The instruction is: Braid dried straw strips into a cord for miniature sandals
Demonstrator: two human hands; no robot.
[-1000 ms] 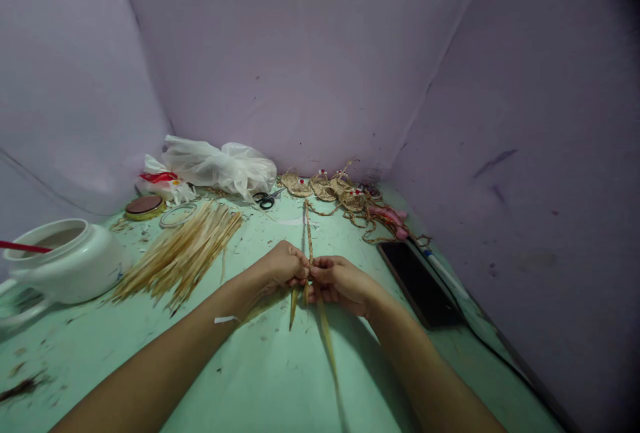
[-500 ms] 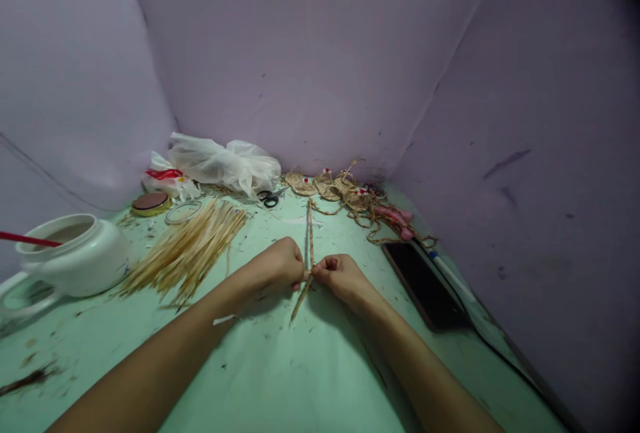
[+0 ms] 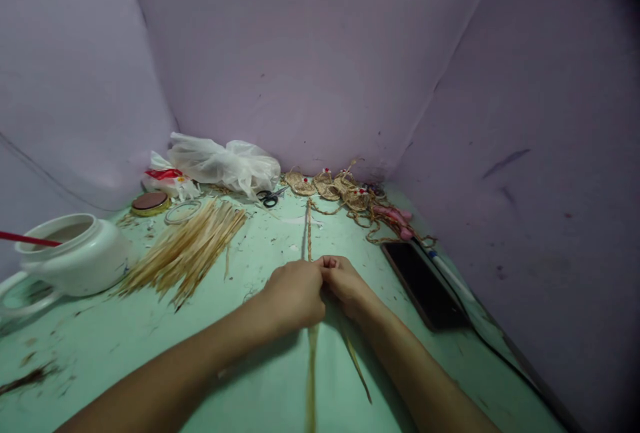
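My left hand point(image 3: 295, 293) and my right hand point(image 3: 345, 283) are pressed together over the middle of the green table point(image 3: 150, 346), both closed on a straw braid point(image 3: 309, 226). The braided part runs away from my fingers toward the back wall. Loose flat straw strands point(image 3: 313, 366) trail from under my hands toward me, one straight and one slanting to the right. My fingertips are mostly hidden behind my knuckles.
A bundle of straw strips point(image 3: 190, 250) lies at the left, beside a white pot point(image 3: 70, 256) with a red stick. Scissors point(image 3: 267, 198), a plastic bag point(image 3: 225, 163), small woven pieces point(image 3: 330, 185) and a round tin point(image 3: 149, 202) sit at the back. A dark phone point(image 3: 420, 283) lies at the right.
My left hand has moved right and toward me, now covering the braid's near end against my right hand. The loose strands now point toward me instead of to the left.
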